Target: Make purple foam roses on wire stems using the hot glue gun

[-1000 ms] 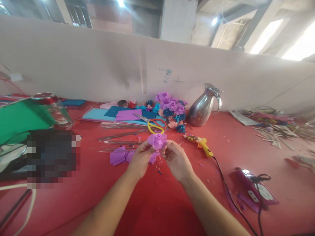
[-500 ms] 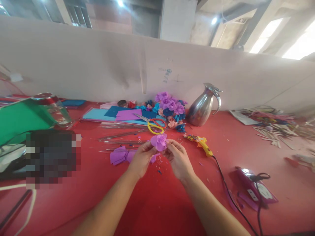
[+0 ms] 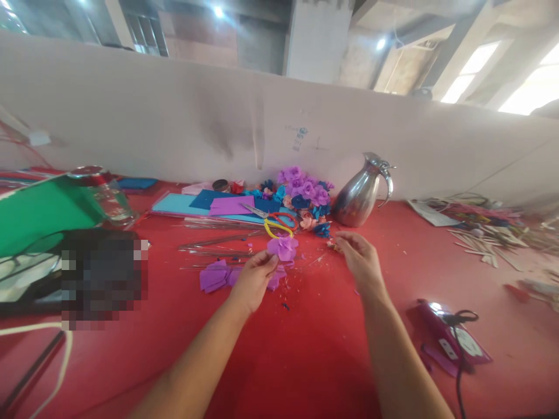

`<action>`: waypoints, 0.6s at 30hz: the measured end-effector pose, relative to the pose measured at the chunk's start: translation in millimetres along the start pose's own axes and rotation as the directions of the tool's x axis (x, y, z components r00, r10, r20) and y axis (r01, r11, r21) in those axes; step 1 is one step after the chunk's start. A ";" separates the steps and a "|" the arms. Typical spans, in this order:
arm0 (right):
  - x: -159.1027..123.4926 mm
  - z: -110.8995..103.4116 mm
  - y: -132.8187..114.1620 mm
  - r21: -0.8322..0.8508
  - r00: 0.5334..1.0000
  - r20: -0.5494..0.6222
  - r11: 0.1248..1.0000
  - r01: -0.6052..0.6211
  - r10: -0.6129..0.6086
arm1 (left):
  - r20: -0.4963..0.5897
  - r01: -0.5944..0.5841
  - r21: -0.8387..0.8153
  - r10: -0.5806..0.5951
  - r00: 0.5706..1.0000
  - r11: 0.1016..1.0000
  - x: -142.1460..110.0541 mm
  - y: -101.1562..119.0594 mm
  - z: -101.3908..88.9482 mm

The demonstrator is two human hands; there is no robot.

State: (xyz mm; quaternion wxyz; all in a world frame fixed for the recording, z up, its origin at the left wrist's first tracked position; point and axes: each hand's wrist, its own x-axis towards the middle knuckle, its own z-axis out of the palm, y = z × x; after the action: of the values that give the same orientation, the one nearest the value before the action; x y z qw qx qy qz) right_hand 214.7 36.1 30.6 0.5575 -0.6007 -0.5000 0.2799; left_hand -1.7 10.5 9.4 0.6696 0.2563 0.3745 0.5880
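Take the scissors (image 3: 267,217), blades resting on coloured paper sheets (image 3: 174,203), as the reference point. On their far side, past the sheets, a pale wall (image 3: 174,116) bounds the red table (image 3: 283,361) and limits reach that way. The heap of paper flowers (image 3: 308,189) crowds them at the far right, and a steel jug (image 3: 360,195) stands beyond that heap, farther right of the scissors. Left of them and slightly nearer, thin wires (image 3: 209,251) lie in bundles, with a stack of purple paper strips (image 3: 215,276) nearer still. The widest room for movement runs from the scissors toward the wearer, a long stretch of red surface between the two forearms, with paper scraps scattered at its far end; more red surface extends to their right, as far as a pink box (image 3: 454,340). The purple flower (image 3: 283,247) is just on the near side of the scissors' yellow handle, overlapping it in view. The left hand (image 3: 254,279) reaches up from the near left of the scissors, pinching that flower between thumb and fingers. The right hand (image 3: 361,262), right of the scissors and well apart from the left, bends at the wrist with fingers curled inward; a small crusted object (image 3: 334,246) shows beneath its fingertips, and whether they grip it cannot be told.
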 end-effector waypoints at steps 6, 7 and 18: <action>27.0 -65.4 53.7 -0.853 0.987 -0.096 0.501 -0.147 0.126 | -0.050 -0.007 0.008 0.008 0.999 1.000 -0.2 -0.5 1.3; 27.4 -69.3 62.6 -0.880 0.982 -0.073 0.452 -0.147 0.177 | -0.054 -0.006 0.016 0.007 0.999 1.000 -0.3 -0.8 1.4; 32.4 -74.3 82.6 -0.845 0.973 -0.039 0.512 -0.154 0.229 | -0.088 -0.102 0.315 0.136 0.987 0.944 -2.7 -8.7 -1.1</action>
State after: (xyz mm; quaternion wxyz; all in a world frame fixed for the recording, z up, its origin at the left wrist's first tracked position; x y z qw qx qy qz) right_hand 316.0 46.7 -24.1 0.1445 -0.8345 -0.5245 0.0870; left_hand 2.6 6.2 2.4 0.5630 0.3478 0.4818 0.5745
